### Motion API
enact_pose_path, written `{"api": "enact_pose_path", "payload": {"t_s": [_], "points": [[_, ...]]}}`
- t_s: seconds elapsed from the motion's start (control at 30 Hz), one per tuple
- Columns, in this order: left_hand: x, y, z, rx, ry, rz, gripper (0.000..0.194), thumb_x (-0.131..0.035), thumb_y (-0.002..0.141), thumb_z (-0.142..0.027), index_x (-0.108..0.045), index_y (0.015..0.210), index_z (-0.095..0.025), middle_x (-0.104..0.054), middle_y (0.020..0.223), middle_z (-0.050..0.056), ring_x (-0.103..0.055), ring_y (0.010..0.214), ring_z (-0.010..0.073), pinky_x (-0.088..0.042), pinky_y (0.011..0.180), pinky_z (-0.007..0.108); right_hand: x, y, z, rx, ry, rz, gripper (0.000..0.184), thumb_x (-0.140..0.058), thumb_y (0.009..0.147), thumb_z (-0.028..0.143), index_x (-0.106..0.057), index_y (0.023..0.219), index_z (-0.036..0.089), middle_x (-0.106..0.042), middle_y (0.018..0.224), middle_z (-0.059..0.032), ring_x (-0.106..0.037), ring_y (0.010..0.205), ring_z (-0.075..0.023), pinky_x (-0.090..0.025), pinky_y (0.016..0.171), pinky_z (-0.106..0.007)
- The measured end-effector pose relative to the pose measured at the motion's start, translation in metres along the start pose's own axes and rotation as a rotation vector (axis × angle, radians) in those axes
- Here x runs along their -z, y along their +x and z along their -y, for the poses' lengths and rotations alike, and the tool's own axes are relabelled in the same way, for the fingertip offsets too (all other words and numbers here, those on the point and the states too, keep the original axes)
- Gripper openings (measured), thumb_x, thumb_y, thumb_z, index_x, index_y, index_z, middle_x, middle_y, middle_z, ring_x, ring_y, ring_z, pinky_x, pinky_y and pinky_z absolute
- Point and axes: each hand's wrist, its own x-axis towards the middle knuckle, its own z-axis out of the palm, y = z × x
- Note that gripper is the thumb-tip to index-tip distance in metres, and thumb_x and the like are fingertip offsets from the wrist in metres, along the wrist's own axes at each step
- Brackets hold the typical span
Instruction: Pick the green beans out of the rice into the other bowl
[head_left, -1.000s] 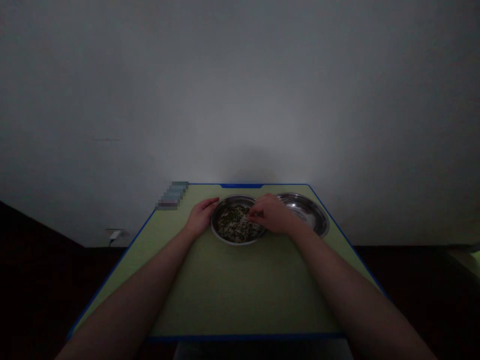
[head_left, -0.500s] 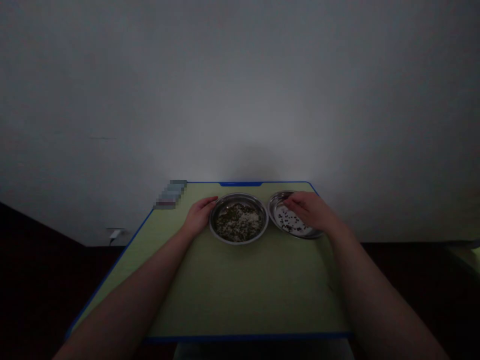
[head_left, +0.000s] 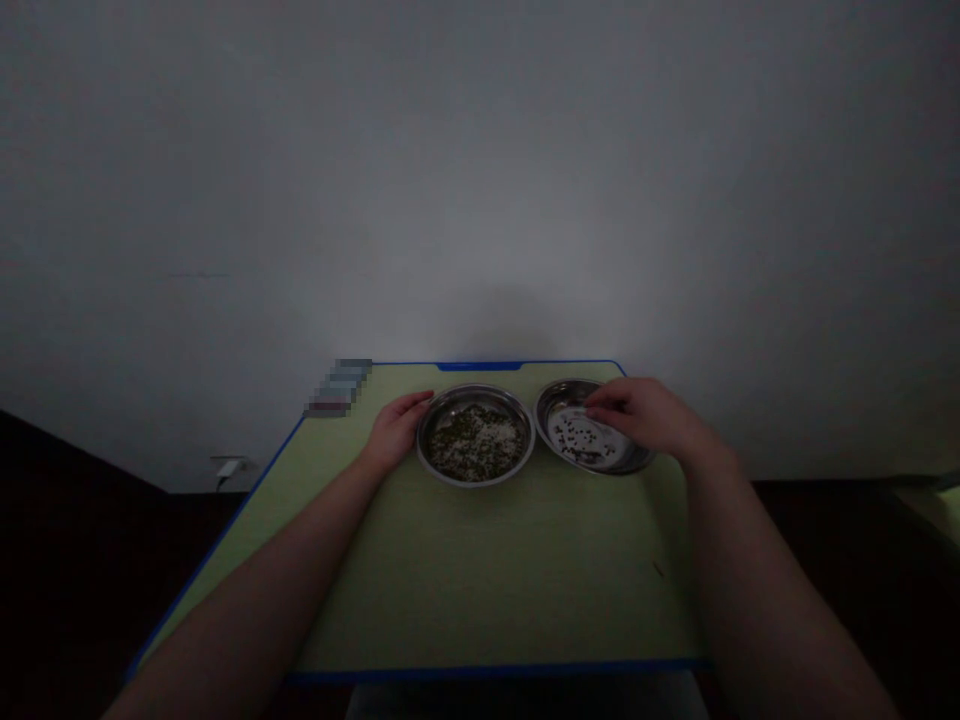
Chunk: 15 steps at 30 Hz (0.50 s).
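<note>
A round metal bowl [head_left: 476,482] stands on the table and holds a mix of pale and dark green grains. My left hand [head_left: 396,430] is against its left side, with the fingers along the rim. To the right, touching or almost touching, is a second metal bowl [head_left: 550,445] with dark beans or seeds scattered over its pale bottom. Over the right part of this bowl is my right hand [head_left: 649,415], fingertips drawn together in a pinch. Whatever is between those fingertips is too small to make out.
The light green table [head_left: 480,580] has a blue edge and stands against a pale wall [head_left: 480,200]. A blurred-out item [head_left: 339,388] lies at its far left corner. A small dark sliver [head_left: 658,570] lies near the right forearm. A white plug [head_left: 231,468] is in the wall, low left.
My right hand has shifted slightly right and its fingers now show pinched together, uncovering more of the right bowl. My left hand stays at the left bowl. The view has shifted slightly.
</note>
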Motion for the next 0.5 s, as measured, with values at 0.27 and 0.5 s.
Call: {"api": "enact_pose_path", "payload": {"t_s": [0.27, 0.5], "points": [[0.0, 0.002, 0.002, -0.005, -0.02, 0.008, 0.061, -0.068, 0.06, -0.05, -0.063, 0.107, -0.012, -0.069, 0.097, 0.011, -0.063, 0.09, 0.0248, -0.046, 0.084, 0.037, -0.005, 0.008, 0.026, 0.084, -0.048, -0.018, 0.024, -0.051, 0.08, 0.037, -0.068, 0.08, 0.019, -0.066, 0.073, -0.0032, -0.056, 0.063, -0.0134, -0.04, 0.057, -0.025], [0.0, 0.002, 0.002, -0.004, -0.031, 0.002, 0.057, -0.067, 0.061, -0.046, -0.063, 0.107, -0.013, -0.07, 0.095, 0.01, -0.063, 0.089, 0.0245, -0.046, 0.083, 0.037, -0.037, 0.044, 0.075, 0.401, -0.188, 0.177, 0.018, -0.054, 0.078, 0.022, -0.07, 0.087, 0.019, -0.067, 0.084, -0.0041, -0.056, 0.077, -0.0144, -0.038, 0.072, -0.025]]}}
